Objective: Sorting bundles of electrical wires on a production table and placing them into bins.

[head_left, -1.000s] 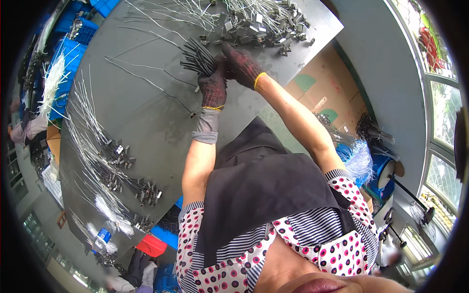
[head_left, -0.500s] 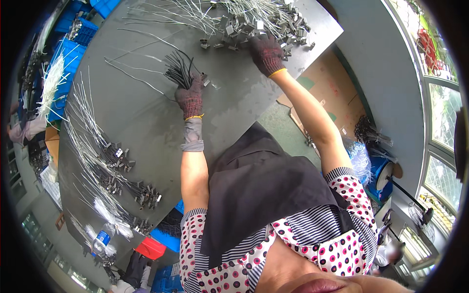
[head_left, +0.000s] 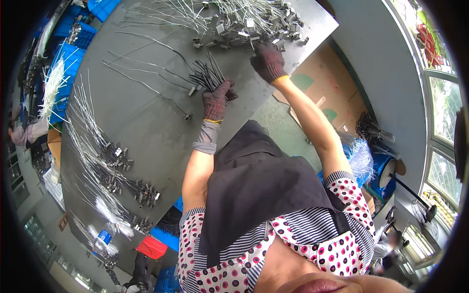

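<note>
My left hand (head_left: 215,103), in a dark red and grey knitted glove, is closed round a bundle of short black tubes (head_left: 206,73) that fan out above its fingers. Left of it lie a few thin silvery wires with small metal end pieces (head_left: 187,116); one end piece is close to the glove. My right hand (head_left: 268,62), gloved alike, is at the near edge of a big pile of wires with boxy metal ends (head_left: 239,31). Its fingers are curled, and what they hold, if anything, is hidden.
More metal-ended wires (head_left: 115,168) lie in rows along the left side of the grey table (head_left: 141,102). A blue-labelled bottle (head_left: 103,238) stands near the lower-left corner. Blue crates (head_left: 85,35) line the far left. Flat cardboard (head_left: 317,78) lies beyond the table's right edge.
My left hand has moved right with the black tubes, and more wire ends now show on the table beside it. The right hand has drawn slightly back from the pile.
</note>
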`<action>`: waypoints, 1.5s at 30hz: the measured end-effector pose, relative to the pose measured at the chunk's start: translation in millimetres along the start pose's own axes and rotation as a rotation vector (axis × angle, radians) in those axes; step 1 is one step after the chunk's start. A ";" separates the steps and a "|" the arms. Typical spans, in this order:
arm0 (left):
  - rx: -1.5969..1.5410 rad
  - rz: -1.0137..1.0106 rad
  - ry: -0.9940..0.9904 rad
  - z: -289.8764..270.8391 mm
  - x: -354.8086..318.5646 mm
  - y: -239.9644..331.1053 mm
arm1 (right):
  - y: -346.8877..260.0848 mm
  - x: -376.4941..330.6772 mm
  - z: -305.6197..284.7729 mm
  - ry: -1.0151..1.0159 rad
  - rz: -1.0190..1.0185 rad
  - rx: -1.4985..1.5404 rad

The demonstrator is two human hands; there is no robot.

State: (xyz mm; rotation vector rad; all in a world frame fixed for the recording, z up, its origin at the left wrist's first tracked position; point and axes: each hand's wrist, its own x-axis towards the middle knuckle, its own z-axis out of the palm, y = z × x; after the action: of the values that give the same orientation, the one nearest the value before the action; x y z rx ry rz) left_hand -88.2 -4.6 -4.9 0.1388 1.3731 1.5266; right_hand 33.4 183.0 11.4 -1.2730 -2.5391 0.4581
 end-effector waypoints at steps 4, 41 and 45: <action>-0.065 -0.009 -0.074 6.9 14.6 -33.0 | 15.5 -66.6 -13.1 -0.065 0.083 0.213; -0.401 0.091 -0.064 34.7 39.7 -9.6 | 114.7 -359.6 -65.8 -0.330 0.913 0.657; -0.429 0.059 -0.138 33.5 15.0 -2.8 | 76.8 -287.2 -62.7 -0.333 0.832 0.774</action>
State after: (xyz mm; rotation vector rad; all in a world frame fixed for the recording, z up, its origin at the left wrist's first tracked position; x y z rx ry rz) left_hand -71.3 28.1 -3.4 0.0162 0.9160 1.7912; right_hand 279.0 4.2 12.1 -1.9070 -1.5553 1.7168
